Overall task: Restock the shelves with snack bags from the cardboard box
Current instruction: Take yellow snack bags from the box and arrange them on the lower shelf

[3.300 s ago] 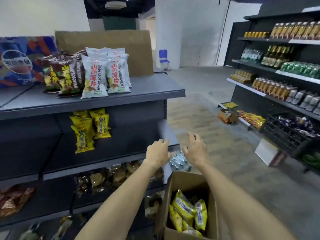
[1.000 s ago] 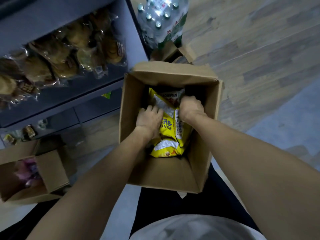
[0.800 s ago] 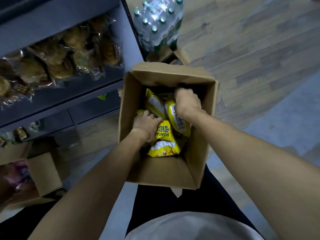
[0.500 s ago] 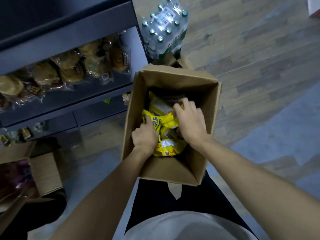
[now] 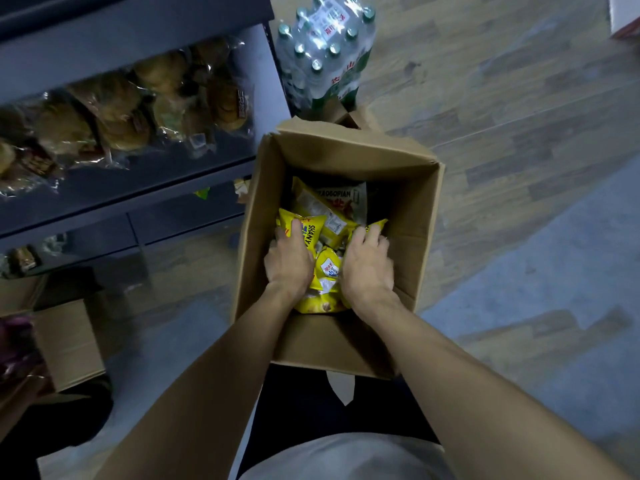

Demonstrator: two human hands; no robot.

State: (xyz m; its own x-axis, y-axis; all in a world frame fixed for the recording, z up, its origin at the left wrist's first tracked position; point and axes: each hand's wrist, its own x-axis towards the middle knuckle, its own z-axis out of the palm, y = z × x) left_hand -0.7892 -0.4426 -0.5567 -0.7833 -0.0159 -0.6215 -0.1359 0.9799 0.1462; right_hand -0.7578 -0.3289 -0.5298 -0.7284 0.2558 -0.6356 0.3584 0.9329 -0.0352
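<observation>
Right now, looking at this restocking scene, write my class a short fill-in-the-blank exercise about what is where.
1. Both hands reach into an open ____ box on the floor.
2. The left hand and the right hand both grip snack bags that are mostly ____ in colour.
3. Beyond the box stands a shrink-wrapped pack of ____.
4. The wrapped pastries lie on a shelf to the ____ of the box.

Missing words: cardboard; yellow; bottles; left
</observation>
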